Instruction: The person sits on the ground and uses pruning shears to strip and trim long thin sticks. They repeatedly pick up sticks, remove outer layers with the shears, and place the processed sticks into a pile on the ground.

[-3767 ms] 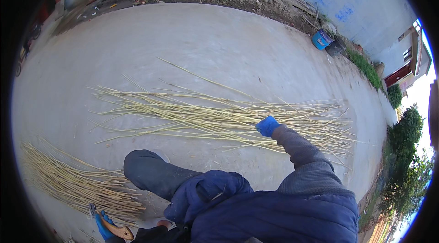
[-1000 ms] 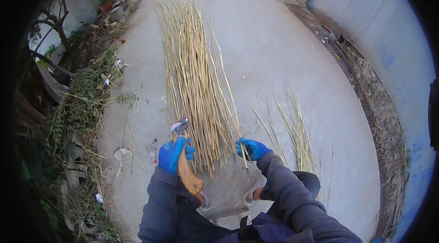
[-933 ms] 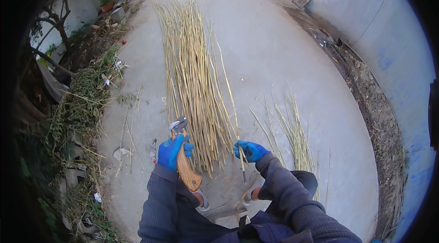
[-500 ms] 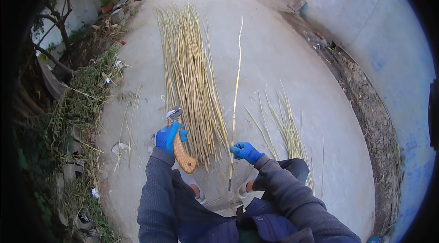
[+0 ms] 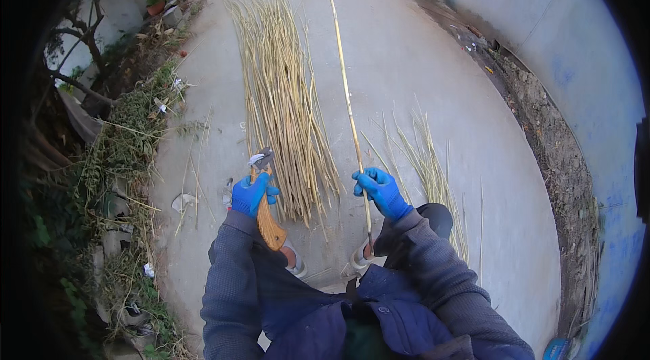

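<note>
Had a grey concrete road [image 5: 433, 75] underfoot, a pale wall [image 5: 535, 28] at right, a big stick heap [image 5: 281, 102] ahead, a smaller heap [image 5: 434, 174] rightward. Gripped 1 long stick [image 5: 347, 82] near its lower end in the curled right hand [image 5: 384, 192]. Had the left hand [image 5: 249, 195] clasped around a wooden-handled tool [image 5: 271, 230].

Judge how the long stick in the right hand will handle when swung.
The stick is probably light, since the right hand alone holds it near its lower end. Its thin, slightly bent far part will likely flex and sway.
</note>
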### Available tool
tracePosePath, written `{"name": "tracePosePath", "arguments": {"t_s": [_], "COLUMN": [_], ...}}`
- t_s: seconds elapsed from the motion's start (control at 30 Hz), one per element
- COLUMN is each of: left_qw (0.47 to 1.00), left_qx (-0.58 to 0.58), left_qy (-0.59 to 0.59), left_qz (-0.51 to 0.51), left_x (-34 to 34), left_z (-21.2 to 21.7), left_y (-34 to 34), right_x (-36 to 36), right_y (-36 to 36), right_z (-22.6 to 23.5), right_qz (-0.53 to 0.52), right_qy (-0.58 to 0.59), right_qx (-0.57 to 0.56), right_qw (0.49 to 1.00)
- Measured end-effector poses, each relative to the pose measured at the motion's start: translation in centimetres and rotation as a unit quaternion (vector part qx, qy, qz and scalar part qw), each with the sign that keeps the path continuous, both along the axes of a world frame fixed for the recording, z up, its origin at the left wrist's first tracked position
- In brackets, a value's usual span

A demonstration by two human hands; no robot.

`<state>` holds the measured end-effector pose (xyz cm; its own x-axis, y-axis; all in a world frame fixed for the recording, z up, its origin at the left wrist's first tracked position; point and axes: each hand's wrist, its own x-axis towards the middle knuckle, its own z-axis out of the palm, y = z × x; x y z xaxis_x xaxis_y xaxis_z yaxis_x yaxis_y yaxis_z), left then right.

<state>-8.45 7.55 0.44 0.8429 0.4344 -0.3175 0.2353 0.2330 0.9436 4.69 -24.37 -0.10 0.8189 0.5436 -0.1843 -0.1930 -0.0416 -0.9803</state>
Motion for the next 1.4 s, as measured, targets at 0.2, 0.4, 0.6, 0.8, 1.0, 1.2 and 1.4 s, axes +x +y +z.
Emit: {"name": "tracePosePath", "arguments": {"t_s": [0.2,0.4,0.6,0.8,1.0,1.2,1.4], "left_qw": [0.978,0.943,0.933,0.94,0.934,0.93,0.879], "left_qx": [-0.048,-0.016,0.111,0.126,0.101,0.108,0.301], "left_qy": [0.053,0.1,0.062,0.065,0.107,0.114,0.054], "left_qz": [-0.197,-0.317,-0.337,-0.311,-0.325,-0.331,-0.366], "left_x": [-8.0,-11.5,-12.0,-11.7,-11.4,-12.8,-13.1], "left_z": [5.3,7.2,6.2,6.2,5.9,4.7,5.8], "left_y": [-9.2,-14.9,-16.3,-16.6,-16.0,-17.4,-18.1], "right_x": [0.6,-0.4,-1.1,-1.6,-6.1,-5.5,-0.6], "right_y": [0.0,0.5,0.5,0.4,0.4,-1.4,1.4], "right_z": [7.8,10.0,9.7,8.5,5.5,5.4,9.5], "right_qz": [-0.01,-0.043,-0.087,-0.099,-0.066,0.025,-0.112], "right_qy": [-0.018,-0.041,-0.038,-0.011,0.032,0.103,0.096], "right_qx": [0.127,0.146,0.142,0.103,0.028,0.117,0.274], "right_qw": [0.992,0.987,0.985,0.99,0.997,0.987,0.95]}}
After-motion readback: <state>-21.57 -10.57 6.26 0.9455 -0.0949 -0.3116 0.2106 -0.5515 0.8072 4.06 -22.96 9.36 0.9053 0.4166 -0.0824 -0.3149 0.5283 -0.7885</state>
